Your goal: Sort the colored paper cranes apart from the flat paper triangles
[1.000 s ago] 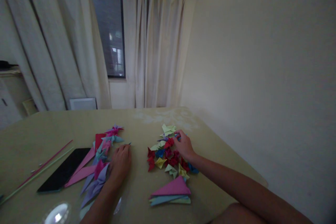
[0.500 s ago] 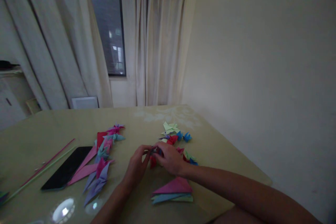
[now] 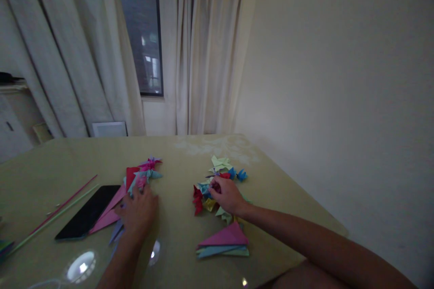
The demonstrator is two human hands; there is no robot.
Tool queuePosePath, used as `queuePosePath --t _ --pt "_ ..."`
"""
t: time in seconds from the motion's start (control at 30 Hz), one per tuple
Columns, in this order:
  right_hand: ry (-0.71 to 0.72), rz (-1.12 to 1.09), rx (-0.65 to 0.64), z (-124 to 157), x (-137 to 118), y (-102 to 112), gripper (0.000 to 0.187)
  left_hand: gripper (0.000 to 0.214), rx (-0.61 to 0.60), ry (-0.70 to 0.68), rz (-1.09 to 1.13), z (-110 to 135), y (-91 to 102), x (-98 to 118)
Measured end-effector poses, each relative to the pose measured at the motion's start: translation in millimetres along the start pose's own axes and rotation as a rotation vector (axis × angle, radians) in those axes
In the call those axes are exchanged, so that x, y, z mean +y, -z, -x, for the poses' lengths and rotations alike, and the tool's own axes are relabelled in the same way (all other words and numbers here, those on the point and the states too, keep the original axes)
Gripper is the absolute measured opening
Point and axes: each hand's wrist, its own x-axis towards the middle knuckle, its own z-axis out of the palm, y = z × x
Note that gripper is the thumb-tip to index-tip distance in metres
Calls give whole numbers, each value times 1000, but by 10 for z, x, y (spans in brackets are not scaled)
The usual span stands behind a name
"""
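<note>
Over the left row of folded paper cranes, my left hand (image 3: 139, 207) reaches with its fingers apart. Its fingertips are at a pink paper crane (image 3: 140, 182); whether they touch it I cannot tell. Light blue (image 3: 152, 174) and magenta (image 3: 149, 165) cranes lie beyond, and part of the row is hidden beneath the hand. My right hand (image 3: 228, 195) is closed in a pinch above the right cluster of small paper figures. What its fingers hold, if anything, is too small to make out. Around it lie a red figure (image 3: 198, 201), a yellow one (image 3: 209, 204) and a blue one (image 3: 242, 174).
Folded paper triangles (image 3: 224, 239) are stacked near the front. A black phone (image 3: 88, 212) lies at left, beside a pink stick (image 3: 64, 205) and a green stick (image 3: 59, 214). Pale green paper (image 3: 220, 162) tops the right cluster. A wall (image 3: 332, 99) borders the table's right side.
My left hand has moved left, away from my right hand, to the row of cranes, and its fingers have spread. My right hand has shifted slightly right and stays pinched.
</note>
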Motion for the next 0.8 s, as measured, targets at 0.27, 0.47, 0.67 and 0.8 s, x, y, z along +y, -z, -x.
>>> queuePosePath --t 0.27,0.47,0.67,0.8 --pt "-53 35 -36 -34 33 29 8 36 -66 -276 314 -102 -156 164" --pt "36 11 -26 -46 -26 121 13 44 17 -259 734 -125 -108 312" --pt "134 -138 -69 14 -136 61 35 57 -14 -386 981 154 -79 603" --pt "173 -163 -92 25 -234 25 12 55 -86 -521 991 377 -23 730"
